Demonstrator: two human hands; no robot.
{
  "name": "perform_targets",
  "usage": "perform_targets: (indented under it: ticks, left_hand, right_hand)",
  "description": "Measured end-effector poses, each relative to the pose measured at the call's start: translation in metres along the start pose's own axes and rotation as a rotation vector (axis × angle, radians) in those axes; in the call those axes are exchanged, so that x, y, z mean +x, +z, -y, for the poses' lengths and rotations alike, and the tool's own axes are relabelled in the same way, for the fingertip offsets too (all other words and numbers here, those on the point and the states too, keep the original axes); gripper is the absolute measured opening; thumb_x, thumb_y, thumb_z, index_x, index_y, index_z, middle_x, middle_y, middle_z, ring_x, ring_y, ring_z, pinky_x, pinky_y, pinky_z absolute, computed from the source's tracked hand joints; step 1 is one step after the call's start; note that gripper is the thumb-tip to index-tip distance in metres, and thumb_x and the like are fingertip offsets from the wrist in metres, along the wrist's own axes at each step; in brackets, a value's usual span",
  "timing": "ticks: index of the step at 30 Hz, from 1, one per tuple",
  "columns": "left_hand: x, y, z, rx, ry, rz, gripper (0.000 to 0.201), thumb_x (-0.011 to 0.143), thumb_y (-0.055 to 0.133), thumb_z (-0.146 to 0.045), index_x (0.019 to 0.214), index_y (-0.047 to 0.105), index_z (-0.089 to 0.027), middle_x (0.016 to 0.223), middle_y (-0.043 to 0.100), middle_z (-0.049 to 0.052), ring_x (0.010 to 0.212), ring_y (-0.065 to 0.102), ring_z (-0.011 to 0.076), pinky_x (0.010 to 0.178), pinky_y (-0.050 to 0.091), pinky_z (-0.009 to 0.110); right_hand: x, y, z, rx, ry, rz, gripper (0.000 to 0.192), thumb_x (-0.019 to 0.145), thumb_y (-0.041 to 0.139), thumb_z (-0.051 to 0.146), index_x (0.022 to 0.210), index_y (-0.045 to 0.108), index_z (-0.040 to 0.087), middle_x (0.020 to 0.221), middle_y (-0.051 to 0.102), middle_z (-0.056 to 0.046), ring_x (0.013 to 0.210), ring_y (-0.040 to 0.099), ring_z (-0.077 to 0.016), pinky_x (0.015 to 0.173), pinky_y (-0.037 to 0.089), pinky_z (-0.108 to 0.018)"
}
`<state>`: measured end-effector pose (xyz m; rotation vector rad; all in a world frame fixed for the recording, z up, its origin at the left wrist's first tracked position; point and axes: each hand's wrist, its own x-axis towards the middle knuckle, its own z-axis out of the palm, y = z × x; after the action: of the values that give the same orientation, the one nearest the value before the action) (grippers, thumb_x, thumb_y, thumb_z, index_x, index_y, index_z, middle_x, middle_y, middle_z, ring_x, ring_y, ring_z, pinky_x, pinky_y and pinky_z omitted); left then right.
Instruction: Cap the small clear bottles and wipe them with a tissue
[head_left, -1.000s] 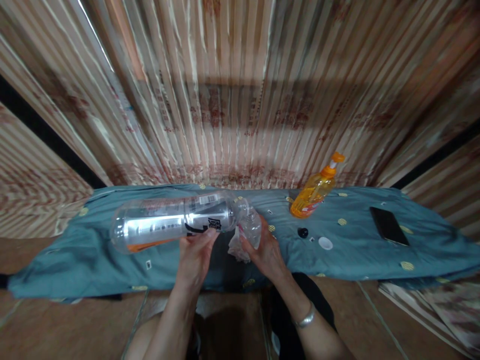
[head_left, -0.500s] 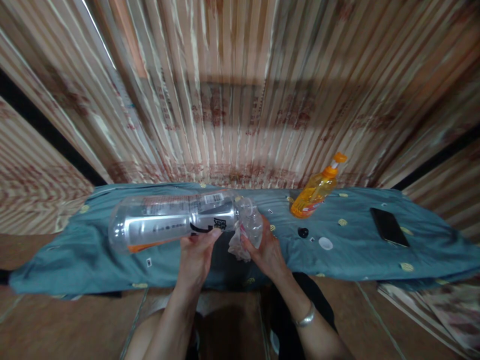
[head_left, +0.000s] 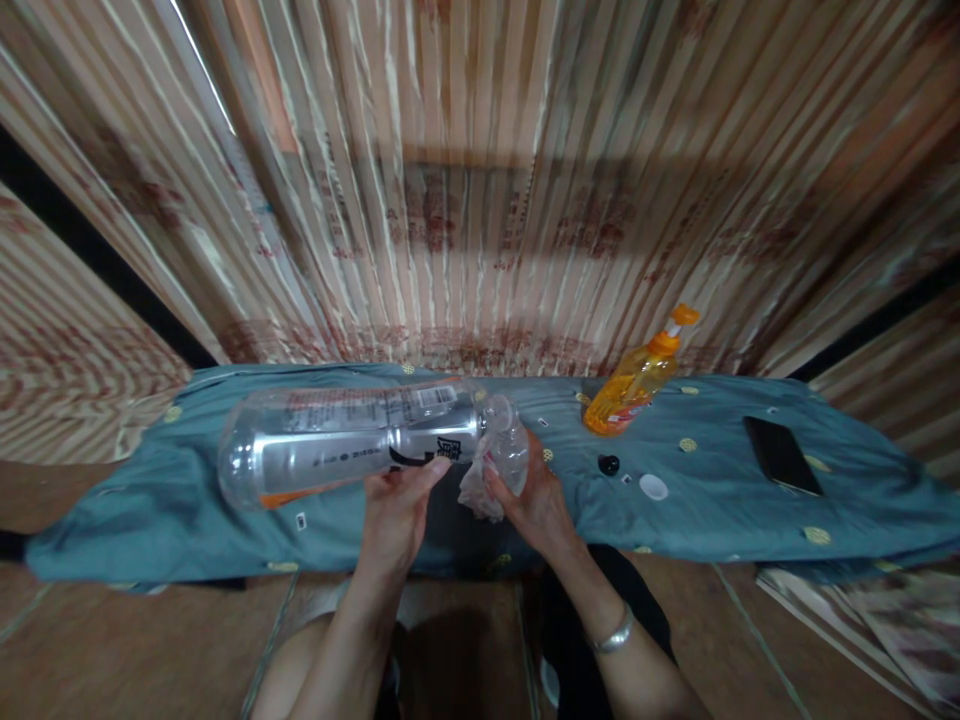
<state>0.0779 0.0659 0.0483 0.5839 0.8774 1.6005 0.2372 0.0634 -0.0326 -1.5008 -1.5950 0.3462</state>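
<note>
Bottle [head_left: 352,448] raised slightly above fingers [head_left: 431,470]

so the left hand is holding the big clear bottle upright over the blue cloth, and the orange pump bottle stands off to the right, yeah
Not quite: the left hand holds the big clear bottle lying sideways, not upright, as the head view shows. It is over the blue cloth, and the orange pump bottle does stand off to the right.

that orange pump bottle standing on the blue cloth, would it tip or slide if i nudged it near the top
The orange pump bottle would probably tip rather than slide: it looks tall and narrow, with the pump head high above its base. The blue cloth beneath it looks soft and creased, which likely makes its footing unsteady and grips the base. It appears largely full, so it is probably fairly heavy for its size.
</note>
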Motion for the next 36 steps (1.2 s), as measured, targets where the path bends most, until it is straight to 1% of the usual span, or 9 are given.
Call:
perform_targets:
  ticks: [6,13,19,22,25,27,31,34,36]
  left_hand:
    - [-0.0008,0.0008,-0.0001,-0.016,0.016,-0.010,0.032,0.041,0.088,-0.015,0.069,0.071,-0.018,0.063,0.072,-0.004,0.066,0.067,0.0132,0.073,0.055,0.029]
    - [-0.0013,0.0005,0.0012,-0.012,0.004,-0.002,0.027,0.042,0.088,-0.015,0.063,0.070,-0.018,0.063,0.072,-0.004,0.067,0.067,0.0130,0.076,0.054,0.029]
    - [-0.0028,0.0009,0.0007,-0.003,0.023,0.010,0.026,0.044,0.087,-0.014,0.061,0.069,-0.019,0.062,0.070,-0.005,0.064,0.066,0.0114,0.074,0.055,0.027]
    - [-0.0029,0.0007,0.0008,0.008,0.029,0.020,0.027,0.044,0.087,-0.015,0.065,0.070,-0.019,0.063,0.071,-0.005,0.068,0.066,0.0122,0.076,0.054,0.027]
    - [-0.0031,0.0011,-0.0004,0.023,0.047,0.032,0.032,0.046,0.087,-0.016,0.074,0.072,-0.020,0.064,0.071,-0.005,0.070,0.067,0.0136,0.078,0.054,0.029]
    - [-0.0036,0.0020,-0.0017,0.034,0.061,0.027,0.036,0.046,0.087,-0.016,0.078,0.072,-0.020,0.065,0.071,-0.005,0.069,0.067,0.0139,0.077,0.054,0.030]
    - [-0.0050,0.0033,-0.0032,0.066,0.054,0.020,0.035,0.047,0.085,-0.016,0.079,0.072,-0.020,0.063,0.071,-0.005,0.066,0.066,0.0142,0.077,0.054,0.030]
    - [-0.0057,0.0035,-0.0031,0.076,0.043,0.033,0.035,0.048,0.085,-0.018,0.080,0.073,-0.020,0.064,0.071,-0.004,0.069,0.067,0.0155,0.079,0.053,0.031]
    - [-0.0058,0.0033,-0.0030,0.081,0.046,0.039,0.036,0.049,0.085,-0.019,0.083,0.073,-0.020,0.067,0.073,-0.003,0.072,0.068,0.0166,0.082,0.053,0.033]
  right_hand:
    - [-0.0008,0.0008,-0.0021,-0.023,-0.057,-0.040,0.064,0.086,0.058,0.041,0.141,0.034,0.020,0.126,0.063,-0.015,0.108,0.067,-0.0306,0.085,0.058,-0.048]
    - [-0.0006,-0.0003,-0.0005,-0.024,-0.049,-0.025,0.062,0.087,0.055,0.043,0.140,0.034,0.018,0.124,0.063,-0.017,0.107,0.067,-0.0316,0.084,0.058,-0.048]
    - [-0.0011,0.0008,-0.0014,-0.014,-0.055,-0.038,0.063,0.088,0.055,0.046,0.140,0.035,0.017,0.123,0.063,-0.017,0.106,0.067,-0.0322,0.084,0.058,-0.048]
    - [-0.0009,0.0007,-0.0011,-0.025,-0.050,-0.034,0.063,0.088,0.054,0.045,0.140,0.035,0.016,0.125,0.062,-0.018,0.108,0.066,-0.0320,0.085,0.057,-0.048]
    - [-0.0007,-0.0006,-0.0002,-0.032,-0.039,-0.021,0.064,0.087,0.055,0.044,0.139,0.035,0.013,0.124,0.063,-0.019,0.109,0.066,-0.0323,0.086,0.057,-0.048]
    - [-0.0006,-0.0014,0.0003,-0.028,-0.030,-0.009,0.064,0.087,0.056,0.044,0.140,0.035,0.013,0.124,0.063,-0.019,0.109,0.066,-0.0316,0.087,0.057,-0.046]
    - [-0.0010,-0.0014,0.0005,-0.027,-0.047,-0.015,0.063,0.088,0.055,0.042,0.140,0.034,0.015,0.126,0.062,-0.017,0.111,0.065,-0.0293,0.089,0.057,-0.044]
    - [-0.0013,-0.0008,0.0004,-0.032,-0.049,-0.028,0.063,0.087,0.056,0.042,0.140,0.035,0.015,0.127,0.062,-0.017,0.112,0.065,-0.0303,0.088,0.057,-0.046]
    - [-0.0015,-0.0006,0.0002,-0.022,-0.052,-0.030,0.063,0.087,0.056,0.041,0.141,0.034,0.017,0.127,0.062,-0.017,0.111,0.065,-0.0308,0.087,0.057,-0.047]
